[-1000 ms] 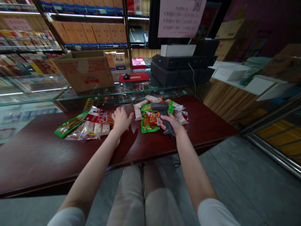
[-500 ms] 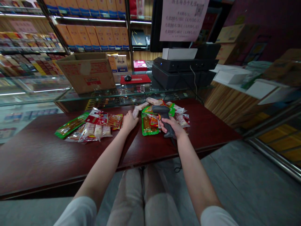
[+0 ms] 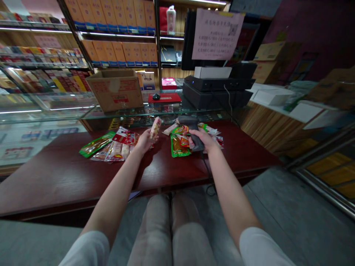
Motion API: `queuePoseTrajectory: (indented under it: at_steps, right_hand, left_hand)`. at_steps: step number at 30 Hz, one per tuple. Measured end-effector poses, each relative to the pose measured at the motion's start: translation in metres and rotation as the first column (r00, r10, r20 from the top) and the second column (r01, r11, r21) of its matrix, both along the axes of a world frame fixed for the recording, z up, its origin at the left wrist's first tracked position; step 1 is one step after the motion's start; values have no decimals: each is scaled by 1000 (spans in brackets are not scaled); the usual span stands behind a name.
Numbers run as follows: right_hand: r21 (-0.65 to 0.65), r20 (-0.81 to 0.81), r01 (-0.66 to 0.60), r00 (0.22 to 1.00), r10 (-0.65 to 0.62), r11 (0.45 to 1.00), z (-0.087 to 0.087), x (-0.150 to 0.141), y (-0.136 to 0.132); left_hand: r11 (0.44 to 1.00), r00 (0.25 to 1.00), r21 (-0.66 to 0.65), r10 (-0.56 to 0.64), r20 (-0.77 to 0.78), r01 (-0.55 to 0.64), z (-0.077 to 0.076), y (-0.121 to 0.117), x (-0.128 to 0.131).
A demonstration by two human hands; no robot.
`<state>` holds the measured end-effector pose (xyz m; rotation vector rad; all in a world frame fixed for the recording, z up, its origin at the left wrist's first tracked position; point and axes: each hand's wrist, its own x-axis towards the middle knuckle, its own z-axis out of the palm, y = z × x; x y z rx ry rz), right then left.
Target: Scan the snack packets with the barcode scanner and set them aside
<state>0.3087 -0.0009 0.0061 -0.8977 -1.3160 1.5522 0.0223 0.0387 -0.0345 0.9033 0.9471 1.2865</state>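
My left hand [image 3: 143, 142] holds a small clear snack packet [image 3: 155, 128] upright between its fingers, above the dark red table [image 3: 66, 177]. My right hand [image 3: 202, 138] grips a grey handheld barcode scanner [image 3: 195, 139], and its head points away from me over the packets. A pile of snack packets [image 3: 112, 147] lies to the left of my left hand. Below the scanner is a second pile with a green-edged packet [image 3: 177, 146]. The scanner's cable [image 3: 206, 173] runs down over the table's front edge.
A glass display counter [image 3: 155, 114] stands behind the table. On it are a cardboard box [image 3: 116, 90], a computer mouse on a red mat [image 3: 163, 98], and a dark printer [image 3: 217, 90]. Stocked shelves [image 3: 119, 37] rise behind. My knees sit below the table's front edge.
My left hand has gone from open, low over the packets, to holding a small packet lifted from the table. The scanner stays in my right hand, and the view has tilted slightly.
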Motion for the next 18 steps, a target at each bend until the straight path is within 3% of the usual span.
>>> queuePoseTrajectory:
  at_steps: [3,6,10,15,18]
  right_hand:
    - [3,20,-24,1000,24,1000,2,-22,9]
    - [-2,-6,-37,999,37,999,-7,-44,19]
    - [2,-7,-23,1000,23,1000,-24,-55,27]
    - [47,-36,-86,995,88,995,-34,-46,23]
    - [47,-62,-104,992,107,993,-37,-41,18]
  left_hand:
    - [999,970,6,-33,240,32,-2,-11,-2]
    - [1000,950,-11,7,311,-3,-8,-16,0]
    - [996,980,29,78,183,-84,-15,-15,0]
    - [985,993,132,113,18,-114,-19,-13,-4]
    - [958,967,256,176,-184,-125,-23,-13,-5]
